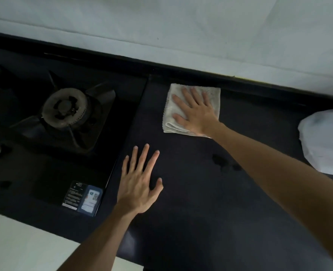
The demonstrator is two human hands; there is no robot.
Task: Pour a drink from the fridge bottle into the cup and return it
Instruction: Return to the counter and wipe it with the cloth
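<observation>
The right hand (196, 112) presses flat, fingers splayed, on a folded white cloth (168, 118), folded edge nearest; the left hand (140, 184), fingers spread, seemingly touches the dark countertop (191, 212).

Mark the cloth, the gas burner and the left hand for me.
cloth (171, 128): head view, bare folded edge at its lower left.
gas burner (64, 107): head view, middle of the round ring.
left hand (140, 185): head view, back of the hand.

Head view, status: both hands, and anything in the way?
Left hand open, low over counter. Right hand open, pressing folded white cloth. No bottle or cup in view. White bundle at counter's right edge.
</observation>
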